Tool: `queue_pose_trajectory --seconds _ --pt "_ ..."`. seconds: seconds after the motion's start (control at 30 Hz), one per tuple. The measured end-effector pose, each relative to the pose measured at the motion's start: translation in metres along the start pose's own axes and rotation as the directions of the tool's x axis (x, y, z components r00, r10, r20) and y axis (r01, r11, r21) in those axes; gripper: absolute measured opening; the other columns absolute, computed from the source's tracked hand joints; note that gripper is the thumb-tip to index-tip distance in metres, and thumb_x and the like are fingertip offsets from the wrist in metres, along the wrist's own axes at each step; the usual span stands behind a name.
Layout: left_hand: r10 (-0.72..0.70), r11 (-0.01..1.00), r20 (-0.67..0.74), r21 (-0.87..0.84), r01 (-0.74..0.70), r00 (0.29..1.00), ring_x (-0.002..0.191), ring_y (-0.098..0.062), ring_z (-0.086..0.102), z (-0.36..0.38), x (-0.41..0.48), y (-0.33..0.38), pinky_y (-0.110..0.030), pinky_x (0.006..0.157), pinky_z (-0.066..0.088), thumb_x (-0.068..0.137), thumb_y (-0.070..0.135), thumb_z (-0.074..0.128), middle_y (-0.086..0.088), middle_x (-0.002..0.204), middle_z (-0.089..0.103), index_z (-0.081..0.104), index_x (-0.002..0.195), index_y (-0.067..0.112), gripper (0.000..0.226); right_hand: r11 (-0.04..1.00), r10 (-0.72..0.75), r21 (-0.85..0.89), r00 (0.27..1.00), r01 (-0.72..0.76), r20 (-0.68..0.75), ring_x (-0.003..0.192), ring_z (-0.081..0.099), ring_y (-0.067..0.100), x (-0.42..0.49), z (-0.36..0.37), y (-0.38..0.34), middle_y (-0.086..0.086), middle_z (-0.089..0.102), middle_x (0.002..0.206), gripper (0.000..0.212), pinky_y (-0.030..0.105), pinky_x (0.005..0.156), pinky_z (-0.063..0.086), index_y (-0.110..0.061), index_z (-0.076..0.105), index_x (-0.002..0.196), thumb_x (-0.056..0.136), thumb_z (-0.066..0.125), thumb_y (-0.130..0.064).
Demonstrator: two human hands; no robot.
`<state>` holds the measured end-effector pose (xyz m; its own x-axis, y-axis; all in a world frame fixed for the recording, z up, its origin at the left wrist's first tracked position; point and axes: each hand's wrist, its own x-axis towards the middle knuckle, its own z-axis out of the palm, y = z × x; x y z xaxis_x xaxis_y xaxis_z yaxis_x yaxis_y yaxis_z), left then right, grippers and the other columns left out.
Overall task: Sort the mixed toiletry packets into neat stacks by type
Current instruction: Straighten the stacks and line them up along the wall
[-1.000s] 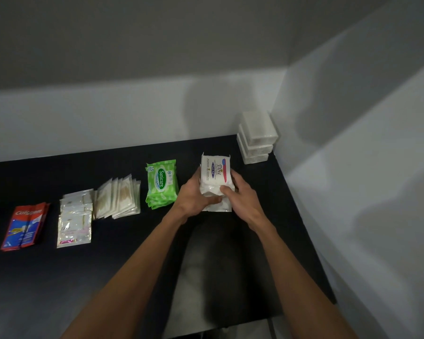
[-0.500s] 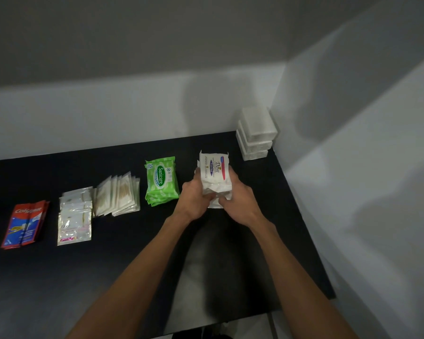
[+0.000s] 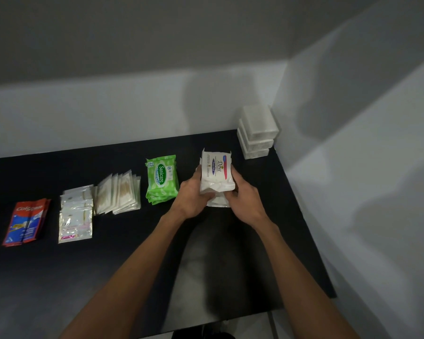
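Both hands meet at the centre of the frame: the left hand (image 3: 192, 195) and the right hand (image 3: 242, 196) each grip one side of a stack of white Dove soap packets (image 3: 217, 178), fingers curled around its lower end; the stack sits over the black table (image 3: 132, 253); to the left lie green Sanicare wipes packs (image 3: 161, 181), cotton swab packets (image 3: 119, 192), clear sachets (image 3: 76, 216) and red Colgate sachets (image 3: 26, 221); at upper right, three clear boxes (image 3: 257, 130) are stacked in the corner.
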<state>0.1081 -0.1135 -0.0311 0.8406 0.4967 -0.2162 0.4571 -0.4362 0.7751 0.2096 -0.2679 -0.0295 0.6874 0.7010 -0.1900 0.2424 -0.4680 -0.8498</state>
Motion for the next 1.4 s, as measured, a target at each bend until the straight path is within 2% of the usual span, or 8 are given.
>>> queue_pose_trajectory --seconds 0.17,0.3,0.4,0.53,0.7,0.9,1.2,1.4 --pt "-0.064 0.968 0.019 -0.242 0.067 0.998 0.124 -0.005 0.064 -0.002 -0.009 -0.001 -0.034 0.106 0.054 0.074 0.058 0.089 0.018 0.137 0.066 0.040 0.152 0.040 0.093 0.947 0.128 0.285 0.987 -0.151 0.098 0.137 0.054 0.010 0.003 0.000 0.001 -0.017 0.056 0.151 0.078 0.042 0.117 0.045 -0.049 0.028 0.163 0.096 0.063 -0.029" --pt "-0.181 0.811 0.069 -0.553 0.189 0.981 0.106 -0.001 0.070 -0.004 -0.021 0.017 -0.027 0.096 0.054 0.101 0.056 0.060 0.019 0.123 0.071 0.048 0.136 0.041 0.040 0.886 0.173 0.426 0.983 -0.183 0.063 0.129 0.062 0.008 0.003 0.008 0.001 -0.020 0.063 0.141 0.053 0.050 0.115 0.048 -0.054 0.041 0.155 0.104 0.044 -0.064" --pt "-0.245 0.669 0.158 -0.687 0.285 0.957 0.105 -0.004 0.074 -0.003 -0.022 0.025 -0.030 0.089 0.054 0.106 0.063 0.037 0.010 0.124 0.077 0.061 0.137 0.040 0.045 0.899 0.170 0.399 0.983 -0.181 0.064 0.134 0.060 0.011 0.004 0.016 -0.001 -0.017 0.060 0.148 0.056 0.051 0.116 0.045 -0.058 0.037 0.156 0.102 0.042 -0.073" --pt "-0.280 0.632 0.226 -0.688 0.357 0.933 0.109 -0.011 0.075 0.000 -0.016 0.025 -0.035 0.093 0.053 0.107 0.060 0.039 0.008 0.119 0.079 0.065 0.134 0.038 0.044 0.908 0.183 0.378 0.983 -0.179 0.026 0.127 0.059 0.006 0.003 0.020 -0.004 -0.016 0.058 0.147 0.052 0.032 0.106 0.047 -0.052 0.030 0.161 0.111 0.042 -0.046" --pt "-0.324 0.688 0.244 -0.602 0.405 0.914 0.103 -0.016 0.077 -0.002 -0.002 0.024 -0.039 0.099 0.055 0.104 0.052 0.050 0.004 0.112 0.081 0.070 0.130 0.030 0.040 0.901 0.214 0.382 0.977 -0.206 0.023 0.122 0.064 0.007 0.009 0.022 0.000 -0.016 0.060 0.143 0.052 0.037 0.107 0.053 -0.055 0.031 0.159 0.111 0.045 -0.044" --pt "-0.373 0.657 0.236 -0.615 0.435 0.897 0.102 -0.021 0.077 0.003 0.007 0.025 -0.039 0.096 0.058 0.105 0.043 0.048 0.000 0.107 0.082 0.072 0.122 0.028 0.033 0.853 0.307 0.436 0.951 -0.286 0.025 0.109 0.069 0.008 0.013 0.024 -0.001 -0.007 0.066 0.132 0.053 0.026 0.084 0.054 -0.037 0.035 0.161 0.110 0.047 -0.042" --pt "-0.391 0.619 0.212 -0.660 0.426 0.896 0.100 -0.019 0.076 0.008 0.025 0.030 -0.033 0.084 0.055 0.105 0.046 0.050 0.004 0.103 0.082 0.072 0.124 0.029 0.034 0.810 0.368 0.493 0.930 -0.319 -0.002 0.113 0.070 0.010 0.036 0.021 -0.002 -0.008 0.071 0.130 0.046 0.037 0.103 0.056 -0.035 0.058 0.148 0.103 0.055 -0.045" --pt "-0.400 0.592 0.189 -0.694 0.410 0.897 0.098 -0.019 0.078 0.013 0.047 0.038 -0.035 0.087 0.059 0.105 0.046 0.052 0.002 0.106 0.082 0.070 0.130 0.026 0.037 0.745 0.527 0.498 0.850 -0.444 -0.029 0.098 0.067 0.011 0.056 0.009 -0.009 -0.005 0.069 0.112 0.048 0.027 0.071 0.047 -0.023 0.056 0.140 0.101 0.060 -0.052"
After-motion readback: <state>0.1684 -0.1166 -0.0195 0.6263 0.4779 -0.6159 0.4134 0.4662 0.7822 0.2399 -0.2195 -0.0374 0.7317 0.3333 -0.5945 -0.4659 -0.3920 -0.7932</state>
